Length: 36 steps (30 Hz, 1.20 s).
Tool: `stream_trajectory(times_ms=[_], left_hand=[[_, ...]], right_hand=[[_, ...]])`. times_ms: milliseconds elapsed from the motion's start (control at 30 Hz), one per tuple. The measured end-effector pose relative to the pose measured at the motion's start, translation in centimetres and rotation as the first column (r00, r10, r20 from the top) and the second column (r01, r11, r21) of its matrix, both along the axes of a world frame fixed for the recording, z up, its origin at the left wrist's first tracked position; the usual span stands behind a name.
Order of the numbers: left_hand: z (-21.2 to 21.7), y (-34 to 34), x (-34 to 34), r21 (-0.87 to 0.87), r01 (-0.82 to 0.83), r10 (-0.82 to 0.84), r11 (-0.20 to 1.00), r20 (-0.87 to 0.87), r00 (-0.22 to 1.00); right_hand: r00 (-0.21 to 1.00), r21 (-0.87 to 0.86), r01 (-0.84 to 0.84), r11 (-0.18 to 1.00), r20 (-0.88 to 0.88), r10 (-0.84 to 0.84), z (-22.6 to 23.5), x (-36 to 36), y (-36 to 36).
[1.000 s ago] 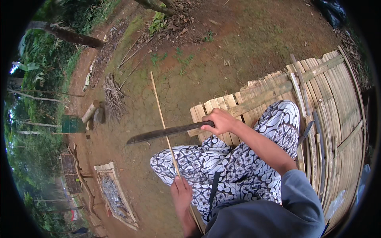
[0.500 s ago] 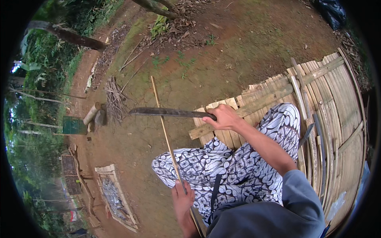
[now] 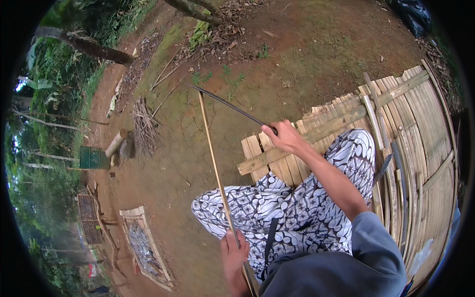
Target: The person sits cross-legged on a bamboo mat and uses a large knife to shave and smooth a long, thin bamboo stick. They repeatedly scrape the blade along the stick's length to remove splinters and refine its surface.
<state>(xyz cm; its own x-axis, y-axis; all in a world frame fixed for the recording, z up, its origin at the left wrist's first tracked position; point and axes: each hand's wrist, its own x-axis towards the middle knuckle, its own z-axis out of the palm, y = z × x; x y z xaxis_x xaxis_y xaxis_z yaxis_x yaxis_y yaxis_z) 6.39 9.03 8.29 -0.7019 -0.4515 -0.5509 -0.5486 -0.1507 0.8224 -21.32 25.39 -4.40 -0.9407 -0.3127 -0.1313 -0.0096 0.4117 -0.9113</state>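
Note:
My right hand (image 3: 284, 136) is closed round the handle of a machete. The dark machete blade (image 3: 232, 106) slants up and to the left, seen nearly edge-on, and its tip end lies at the far end of a long thin bamboo strip (image 3: 212, 148). Whether blade and strip touch, I cannot tell. Near my left knee, my left hand (image 3: 234, 249) is wrapped round the strip's lower part. The strip runs across the patterned trousers (image 3: 257, 205) and on past my left forearm.
I sit on a bamboo slat platform (image 3: 430, 133) with a crossing pole (image 3: 316, 133) and loose strips. A second blade (image 3: 383, 167) lies by my right knee. On the dirt are a twig bundle (image 3: 144, 126), a green container (image 3: 94, 157), a log (image 3: 116, 143) and a framed tray (image 3: 132, 213).
The machete has swung from level across the strip to a slant, its tip now up at the strip's far end. My left hand and the strip have shifted slightly right.

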Motion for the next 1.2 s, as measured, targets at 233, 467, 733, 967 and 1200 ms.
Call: stream_trajectory(times_ms=[233,467,733,967,1200], left_hand=[[-0.2,0.7,-3.2,0.073,0.068,-0.065,0.995,-0.043,0.997],[-1.0,0.8,-0.4,0.029,0.066,-0.067,0.997,0.068,0.995],[-0.7,0.1,-0.3,-0.077,-0.110,0.118,0.991,0.099,0.988],[0.1,-0.2,0.9,0.082,0.002,-0.008,0.997,0.079,0.997],[0.3,0.6,0.4,0.203,0.120,-0.115,0.972,-0.037,0.993]], right_hand=[[0.733,0.030,-0.374,0.927,-0.604,0.315,0.1,2.7,-0.1],[0.719,0.087,-0.405,0.910,-0.584,0.376,-0.8,0.6,0.6],[0.791,0.176,-0.268,0.947,-0.522,0.320,0.3,2.4,-0.1],[0.978,0.139,-0.103,0.985,-0.165,0.126,-1.1,-0.7,0.0],[0.992,0.095,0.121,0.988,-0.059,-0.116,-0.3,-0.2,0.6]])
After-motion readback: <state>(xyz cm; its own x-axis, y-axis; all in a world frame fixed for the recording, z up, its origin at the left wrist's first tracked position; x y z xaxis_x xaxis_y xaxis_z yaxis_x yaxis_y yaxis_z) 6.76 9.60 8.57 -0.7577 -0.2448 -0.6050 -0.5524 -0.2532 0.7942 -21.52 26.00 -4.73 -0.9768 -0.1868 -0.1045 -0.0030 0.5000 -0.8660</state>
